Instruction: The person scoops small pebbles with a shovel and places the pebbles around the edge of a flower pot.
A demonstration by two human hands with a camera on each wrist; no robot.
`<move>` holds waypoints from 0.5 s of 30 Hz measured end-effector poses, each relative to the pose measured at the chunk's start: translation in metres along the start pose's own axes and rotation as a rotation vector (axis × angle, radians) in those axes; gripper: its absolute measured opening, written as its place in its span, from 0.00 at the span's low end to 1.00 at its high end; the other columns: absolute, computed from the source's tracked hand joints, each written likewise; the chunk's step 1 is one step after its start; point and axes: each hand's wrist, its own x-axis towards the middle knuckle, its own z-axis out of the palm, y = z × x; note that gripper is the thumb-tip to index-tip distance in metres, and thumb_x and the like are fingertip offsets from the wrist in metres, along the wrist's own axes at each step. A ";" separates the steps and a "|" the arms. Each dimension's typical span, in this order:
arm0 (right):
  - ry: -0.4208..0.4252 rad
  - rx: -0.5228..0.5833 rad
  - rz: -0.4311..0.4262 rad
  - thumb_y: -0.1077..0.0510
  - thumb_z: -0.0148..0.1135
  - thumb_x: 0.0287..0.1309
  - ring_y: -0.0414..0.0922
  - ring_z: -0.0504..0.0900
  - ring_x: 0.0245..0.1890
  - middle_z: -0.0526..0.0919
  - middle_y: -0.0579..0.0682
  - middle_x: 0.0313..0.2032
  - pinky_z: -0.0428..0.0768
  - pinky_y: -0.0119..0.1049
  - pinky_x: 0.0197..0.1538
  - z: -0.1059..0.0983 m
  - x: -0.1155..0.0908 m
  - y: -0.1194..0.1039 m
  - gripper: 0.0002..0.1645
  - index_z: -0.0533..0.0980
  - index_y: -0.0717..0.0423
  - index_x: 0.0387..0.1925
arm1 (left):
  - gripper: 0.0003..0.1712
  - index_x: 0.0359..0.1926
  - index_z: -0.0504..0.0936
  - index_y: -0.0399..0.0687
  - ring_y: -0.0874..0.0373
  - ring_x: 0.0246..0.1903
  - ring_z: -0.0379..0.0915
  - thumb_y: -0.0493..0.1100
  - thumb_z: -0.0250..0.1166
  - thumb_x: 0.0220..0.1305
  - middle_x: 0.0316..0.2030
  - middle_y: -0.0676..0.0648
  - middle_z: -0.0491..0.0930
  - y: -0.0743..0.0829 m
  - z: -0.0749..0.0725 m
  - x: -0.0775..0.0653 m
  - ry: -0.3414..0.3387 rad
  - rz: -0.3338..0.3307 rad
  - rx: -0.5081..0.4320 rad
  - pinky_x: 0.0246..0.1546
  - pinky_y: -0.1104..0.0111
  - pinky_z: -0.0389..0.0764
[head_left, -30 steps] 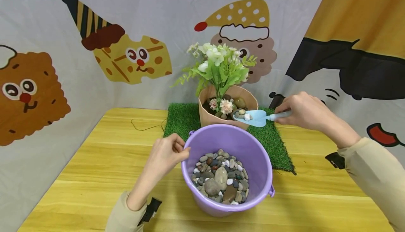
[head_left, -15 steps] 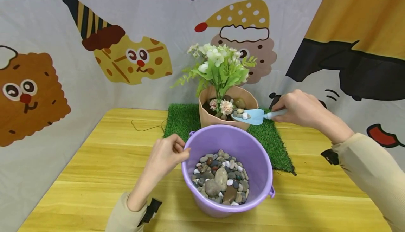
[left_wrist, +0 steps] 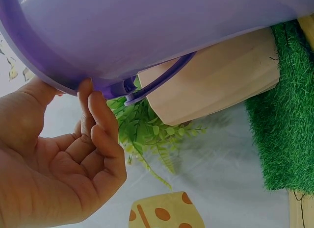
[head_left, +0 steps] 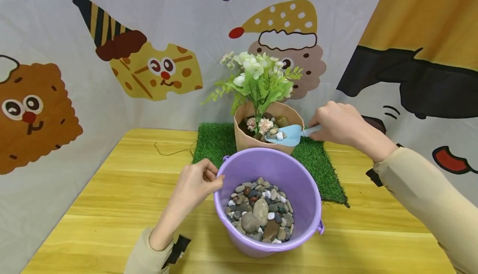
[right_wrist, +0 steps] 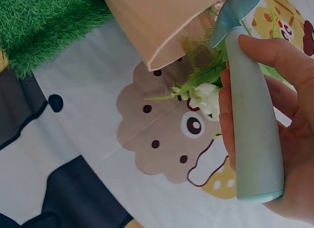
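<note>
Lower centre, we see the left hand pinching the bucket by its rim, probably heavy with stones. Right of centre, over the pot, the trowel looks light but spillable with pebbles; the right hand grips its handle, the best hold.

A pale-blue trowel bearing pebbles extends over the peach pot behind a purple bucket.
</note>
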 end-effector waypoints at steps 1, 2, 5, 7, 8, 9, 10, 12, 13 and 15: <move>0.002 -0.013 -0.002 0.57 0.67 0.45 0.39 0.71 0.17 0.82 0.42 0.22 0.67 0.35 0.17 -0.001 0.001 -0.002 0.04 0.84 0.43 0.23 | 0.06 0.29 0.80 0.38 0.63 0.21 0.75 0.35 0.67 0.47 0.22 0.46 0.82 0.000 0.000 0.000 -0.001 -0.002 0.000 0.20 0.77 0.78; 0.004 -0.027 -0.006 0.57 0.67 0.45 0.39 0.70 0.17 0.81 0.42 0.22 0.66 0.34 0.17 -0.002 0.003 -0.004 0.03 0.84 0.44 0.23 | 0.06 0.29 0.80 0.38 0.63 0.21 0.75 0.35 0.67 0.47 0.22 0.46 0.82 0.000 0.000 0.000 -0.002 -0.004 0.000 0.20 0.77 0.78; 0.016 -0.083 -0.023 0.59 0.67 0.43 0.41 0.68 0.16 0.78 0.44 0.18 0.64 0.34 0.16 -0.006 0.007 -0.010 0.04 0.82 0.46 0.19 | 0.07 0.29 0.80 0.37 0.63 0.21 0.75 0.35 0.67 0.47 0.22 0.46 0.82 0.000 0.000 0.000 -0.004 -0.009 -0.002 0.20 0.77 0.78; 0.029 -0.117 -0.037 0.60 0.68 0.42 0.42 0.66 0.15 0.76 0.45 0.16 0.63 0.33 0.16 -0.008 0.010 -0.014 0.06 0.80 0.48 0.17 | 0.07 0.29 0.80 0.37 0.63 0.21 0.75 0.35 0.67 0.47 0.22 0.46 0.82 0.000 0.000 0.000 -0.005 -0.010 -0.002 0.20 0.77 0.78; 0.034 -0.129 -0.046 0.61 0.68 0.42 0.42 0.66 0.15 0.76 0.45 0.16 0.63 0.33 0.15 -0.009 0.011 -0.016 0.05 0.81 0.48 0.17 | 0.07 0.29 0.80 0.37 0.63 0.21 0.74 0.35 0.67 0.47 0.22 0.46 0.82 0.000 0.000 0.000 -0.005 -0.010 -0.002 0.20 0.77 0.78; 0.039 -0.142 -0.052 0.61 0.68 0.41 0.42 0.66 0.14 0.76 0.45 0.16 0.63 0.34 0.15 -0.010 0.012 -0.017 0.05 0.81 0.48 0.18 | 0.07 0.29 0.80 0.37 0.63 0.21 0.74 0.35 0.67 0.47 0.22 0.46 0.82 0.000 0.000 0.000 -0.005 -0.009 -0.001 0.20 0.77 0.78; 0.043 -0.155 -0.059 0.61 0.68 0.41 0.42 0.66 0.14 0.77 0.46 0.16 0.64 0.35 0.15 -0.010 0.013 -0.019 0.05 0.81 0.49 0.17 | 0.07 0.29 0.80 0.38 0.63 0.21 0.74 0.35 0.67 0.47 0.22 0.46 0.82 0.000 0.000 0.000 -0.004 -0.009 0.000 0.20 0.77 0.78; 0.047 -0.172 -0.069 0.61 0.68 0.41 0.43 0.67 0.14 0.78 0.46 0.17 0.66 0.36 0.14 -0.012 0.015 -0.021 0.04 0.81 0.49 0.18 | 0.07 0.29 0.80 0.38 0.63 0.21 0.74 0.35 0.67 0.47 0.22 0.46 0.82 0.000 0.000 0.000 -0.003 -0.007 0.000 0.20 0.77 0.78; 0.047 -0.178 -0.072 0.61 0.69 0.41 0.43 0.67 0.14 0.79 0.47 0.17 0.66 0.37 0.14 -0.013 0.016 -0.023 0.04 0.81 0.49 0.18 | 0.07 0.29 0.80 0.38 0.63 0.21 0.74 0.35 0.67 0.47 0.21 0.47 0.82 0.000 0.000 0.000 -0.002 -0.006 0.000 0.20 0.77 0.78; 0.046 -0.194 -0.069 0.61 0.69 0.40 0.43 0.68 0.14 0.77 0.47 0.16 0.67 0.38 0.14 -0.014 0.017 -0.025 0.07 0.79 0.49 0.16 | 0.06 0.29 0.80 0.38 0.63 0.21 0.74 0.35 0.67 0.47 0.22 0.46 0.82 0.000 0.000 0.000 -0.002 -0.004 -0.001 0.20 0.77 0.78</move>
